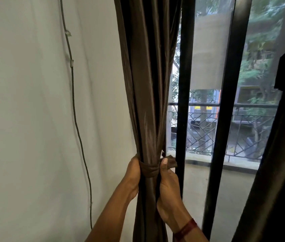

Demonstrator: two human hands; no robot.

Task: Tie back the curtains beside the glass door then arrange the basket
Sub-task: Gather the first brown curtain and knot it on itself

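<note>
Currently: step in hand is the tie-back; basket not in view.

- Dark brown satin curtain [148, 102] hangs gathered into a narrow bundle, centre of frame, just beside the black-framed glass door [185, 84].
- Matching brown fabric tie-back band [149, 169] wraps the bundle low in the frame, snug, with folds pinched in under it.
- Left hand [134, 173] grips at the band's left edge. Its fingers curl behind the cloth and are hidden, so I cannot tell exactly what they hold back there.
- Right hand [167, 180] pinches the band on the right side, thumb pressed flat on it. A short loose end [172, 162] sticks out toward the door frame.
- Red thread bracelet [186, 228] on the right wrist, lower right.
- White wall [24, 119] fills the left of frame, with a thin grey cable [73, 102] running down it.
- Second dark curtain [277, 172] hangs loose at the right edge, apparently not yet tied.

Judgement on doing it well:
- Keep tension on both sides at once, or the slick satin is likely to slide and the wrap go slack.
- Secure the loose end before either hand lets go.
- Keep the band level so the folds fall evenly.
- Watch that no fabric is caught against the door frame.
</note>
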